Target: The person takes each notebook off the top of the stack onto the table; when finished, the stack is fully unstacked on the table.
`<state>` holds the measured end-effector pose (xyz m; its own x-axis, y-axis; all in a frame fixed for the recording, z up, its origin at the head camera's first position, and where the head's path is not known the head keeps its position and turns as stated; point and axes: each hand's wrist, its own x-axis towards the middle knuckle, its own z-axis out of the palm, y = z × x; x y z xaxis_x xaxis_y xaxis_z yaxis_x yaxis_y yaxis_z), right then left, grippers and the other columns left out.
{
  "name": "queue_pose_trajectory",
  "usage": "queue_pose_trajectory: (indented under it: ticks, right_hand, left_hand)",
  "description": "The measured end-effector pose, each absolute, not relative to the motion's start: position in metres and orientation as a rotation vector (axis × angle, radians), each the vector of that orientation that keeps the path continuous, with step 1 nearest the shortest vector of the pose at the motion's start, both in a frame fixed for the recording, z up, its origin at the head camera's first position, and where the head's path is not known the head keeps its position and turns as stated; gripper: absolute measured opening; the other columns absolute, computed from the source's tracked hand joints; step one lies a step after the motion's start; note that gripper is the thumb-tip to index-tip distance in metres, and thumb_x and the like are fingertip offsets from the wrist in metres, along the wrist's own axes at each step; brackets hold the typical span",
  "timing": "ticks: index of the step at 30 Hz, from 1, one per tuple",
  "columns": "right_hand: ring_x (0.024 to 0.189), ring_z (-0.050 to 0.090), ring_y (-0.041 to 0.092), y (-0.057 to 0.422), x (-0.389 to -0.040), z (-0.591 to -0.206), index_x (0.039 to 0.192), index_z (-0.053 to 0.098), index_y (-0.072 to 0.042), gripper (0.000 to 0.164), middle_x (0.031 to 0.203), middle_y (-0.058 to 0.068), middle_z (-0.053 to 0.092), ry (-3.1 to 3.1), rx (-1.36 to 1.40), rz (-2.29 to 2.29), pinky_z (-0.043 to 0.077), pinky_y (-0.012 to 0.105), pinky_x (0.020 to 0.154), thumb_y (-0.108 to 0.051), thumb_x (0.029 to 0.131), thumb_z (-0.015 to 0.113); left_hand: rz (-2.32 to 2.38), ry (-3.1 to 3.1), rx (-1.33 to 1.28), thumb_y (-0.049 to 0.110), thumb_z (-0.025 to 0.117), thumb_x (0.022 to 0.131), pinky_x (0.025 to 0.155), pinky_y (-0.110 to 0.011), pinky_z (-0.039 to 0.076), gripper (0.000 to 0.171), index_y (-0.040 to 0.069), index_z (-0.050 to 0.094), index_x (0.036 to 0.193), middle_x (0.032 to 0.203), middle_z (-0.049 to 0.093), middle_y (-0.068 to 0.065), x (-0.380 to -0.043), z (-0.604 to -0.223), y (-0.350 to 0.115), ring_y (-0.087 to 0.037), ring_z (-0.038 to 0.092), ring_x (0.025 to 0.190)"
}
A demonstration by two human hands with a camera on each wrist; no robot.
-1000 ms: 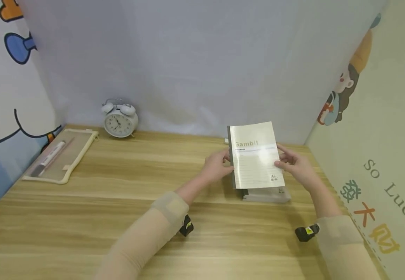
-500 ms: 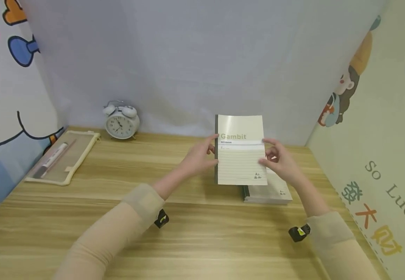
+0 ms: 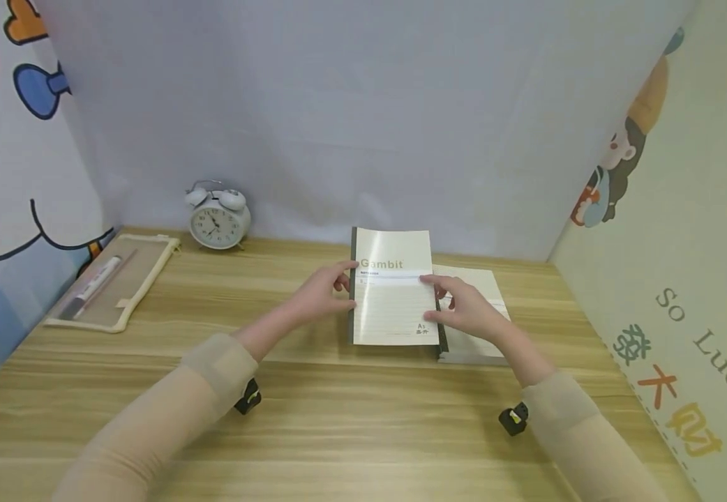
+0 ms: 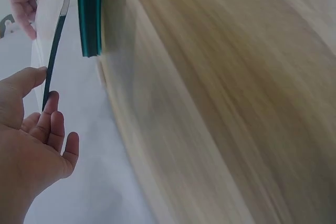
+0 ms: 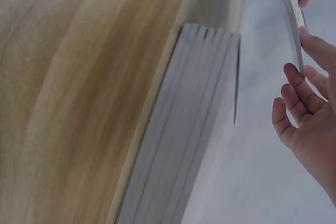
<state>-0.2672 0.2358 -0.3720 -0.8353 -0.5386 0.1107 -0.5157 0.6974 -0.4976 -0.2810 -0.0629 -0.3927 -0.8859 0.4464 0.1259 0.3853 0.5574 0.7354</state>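
Note:
Between my two hands I hold a cream A5 notebook (image 3: 395,307) with a dark spine and "Gambit" on its cover. My left hand (image 3: 316,296) pinches the spine edge, thumb on the cover and fingers beneath, as the left wrist view shows. The opposite edge is pinched by my right hand (image 3: 470,310). In the right wrist view the held notebook (image 5: 290,11) is lifted above the table and bends slightly. A stack of several similar notebooks (image 3: 473,345) lies just right of it, partly hidden by my right hand; its page edges (image 5: 184,114) face the right wrist camera.
A white twin-bell alarm clock (image 3: 218,222) stands at the back left. Left of it lies a mesh zip pouch (image 3: 140,279) with a marker (image 3: 90,287) inside. A pale curtain (image 3: 338,125) closes off the back of the wooden table (image 3: 338,425), and a printed panel (image 3: 684,209) borders the right.
Both hands have carried the notebook leftward from over the stack, and lately lower. More of the stack's top cover now shows. Clock and pouch stay put.

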Motion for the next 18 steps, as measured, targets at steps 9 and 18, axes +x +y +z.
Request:
queue_pose_trajectory:
  ticks: [9,18]
  right_hand:
    - [0.097,0.05,0.028,0.228,-0.273,-0.387,0.139,0.046,-0.009,0.069,0.111,0.011,0.059,2.792,-0.932,-0.687,0.043,0.042,0.081,-0.032,0.081,0.074]
    - [0.123,0.04,0.04,0.225,-0.276,-0.405,0.142,0.042,-0.008,0.077,0.135,0.013,0.053,2.783,-0.93,-0.51,0.034,0.058,0.1,-0.04,0.079,0.074]
  left_hand:
    - [1.222,2.662,0.725,0.011,0.078,0.075,0.086,-0.034,0.044,0.08,0.003,0.035,0.143,0.1,0.059,-0.008,-0.285,-0.412,-0.075,-0.022,0.05,0.095]
    - [1.032,2.652,0.728,0.018,0.08,0.075,0.084,-0.034,0.043,0.087,0.0,0.032,0.145,0.106,0.058,-0.011,-0.291,-0.432,-0.076,-0.02,0.049,0.091]
